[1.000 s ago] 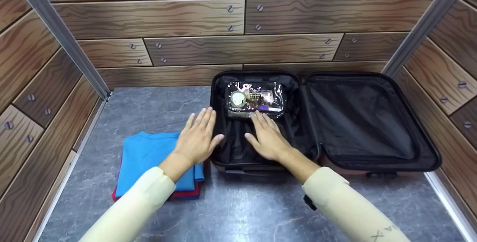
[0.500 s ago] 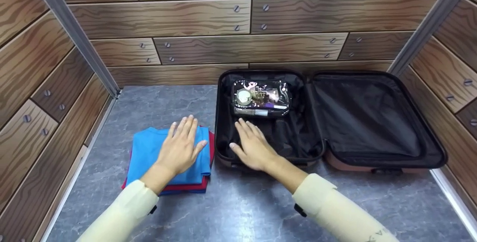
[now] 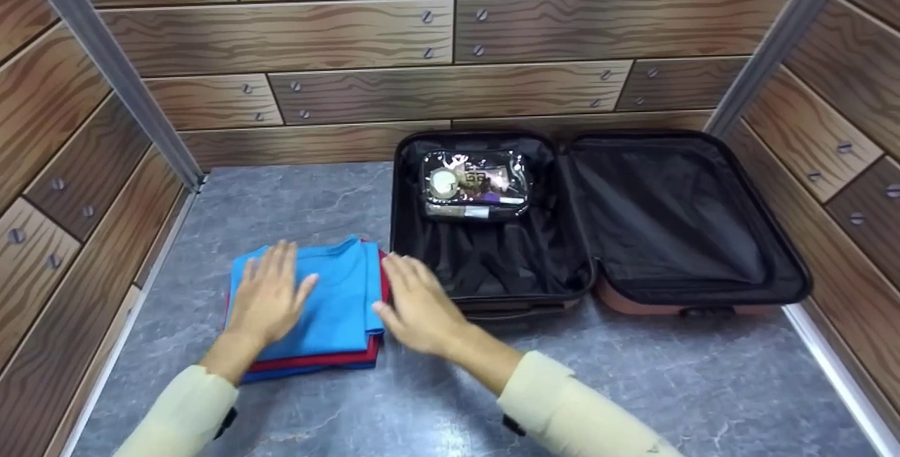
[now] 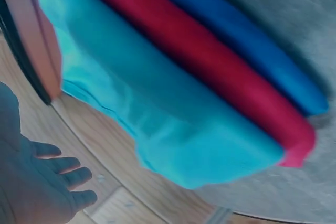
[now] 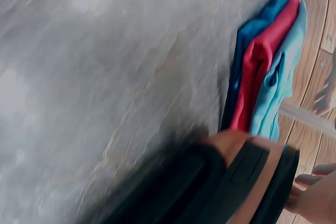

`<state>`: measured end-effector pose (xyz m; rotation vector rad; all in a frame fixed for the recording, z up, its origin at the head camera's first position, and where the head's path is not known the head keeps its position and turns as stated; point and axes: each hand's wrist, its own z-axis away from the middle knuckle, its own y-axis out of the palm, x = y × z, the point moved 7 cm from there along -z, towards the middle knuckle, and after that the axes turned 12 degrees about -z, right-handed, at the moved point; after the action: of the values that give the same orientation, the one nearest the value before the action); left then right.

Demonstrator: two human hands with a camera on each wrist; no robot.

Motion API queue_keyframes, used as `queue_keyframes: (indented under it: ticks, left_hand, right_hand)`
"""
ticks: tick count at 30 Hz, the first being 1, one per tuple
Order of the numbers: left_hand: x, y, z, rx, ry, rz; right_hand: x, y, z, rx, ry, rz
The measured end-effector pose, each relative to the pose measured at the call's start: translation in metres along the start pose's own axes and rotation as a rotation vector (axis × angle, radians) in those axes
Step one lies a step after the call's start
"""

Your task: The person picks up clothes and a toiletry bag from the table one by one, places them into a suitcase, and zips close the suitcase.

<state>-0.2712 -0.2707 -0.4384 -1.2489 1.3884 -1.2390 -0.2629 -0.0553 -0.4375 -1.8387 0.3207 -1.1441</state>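
Right now, two hands frame a stack of folded clothes (image 3: pixel 330 313) — beside an open suitcase (image 3: pixel 492 256).
The left hand (image 3: pixel 269 299) is over the stack's left part, fingers straight, thumb wide, holding nothing; the right hand (image 3: pixel 422 311), likewise straight-fingered and holding nothing, is at the stack's right edge, by the suitcase's near corner. Whether it touches cloth, I cannot tell. Light blue lies on top, red and darker blue edges showing below. Between stack and suitcase the gap is slim — grey floor (image 3: pixel 295 204) stretches behind the stack. A see-through pouch (image 3: pixel 474 186) sits toward the suitcase's far end, with lining showing in front.
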Motion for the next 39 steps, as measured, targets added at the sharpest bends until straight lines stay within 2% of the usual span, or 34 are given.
queue_keyframes:
  ticks: [4, 8, 12, 15, 18, 21, 26, 30, 34, 39]
  left_hand:
    - [0.024, 0.007, 0.005, 0.001, -0.051, 0.024]
    - [0.041, 0.014, 0.009, 0.006, -0.092, 0.051]
    - [0.054, 0.02, 0.013, 0.008, -0.125, 0.071]
    - [0.061, 0.024, 0.014, -0.018, -0.142, 0.092]
    - [0.066, 0.028, 0.014, -0.049, -0.162, 0.116]
    - [0.071, 0.035, 0.011, -0.045, -0.198, 0.145]
    - [0.085, 0.054, 0.01, 0.028, -0.358, 0.221]
    - [0.093, 0.065, 0.008, 0.024, -0.47, 0.266]
    - [0.091, 0.078, 0.006, -0.01, -0.507, 0.276]
    - [0.083, 0.095, 0.003, -0.037, -0.513, 0.258]
  right_hand:
    - [0.021, 0.012, -0.001, -0.037, -0.101, 0.091]
    - [0.039, 0.025, -0.001, -0.086, -0.179, 0.18]
    - [0.053, 0.04, -0.002, -0.105, -0.234, 0.242]
    - [0.06, 0.051, -0.003, -0.094, -0.237, 0.239]
    - [0.059, 0.06, -0.006, -0.065, -0.179, 0.178]
    - [0.051, 0.067, -0.009, -0.036, -0.077, 0.101]
    - [0.032, 0.08, -0.014, 0.025, 0.1, -0.015]
    - [0.017, 0.086, -0.017, 0.031, 0.233, -0.103]
    - [0.004, 0.087, -0.021, -0.008, 0.315, -0.164]
    - [-0.003, 0.086, -0.028, -0.08, 0.323, -0.172]
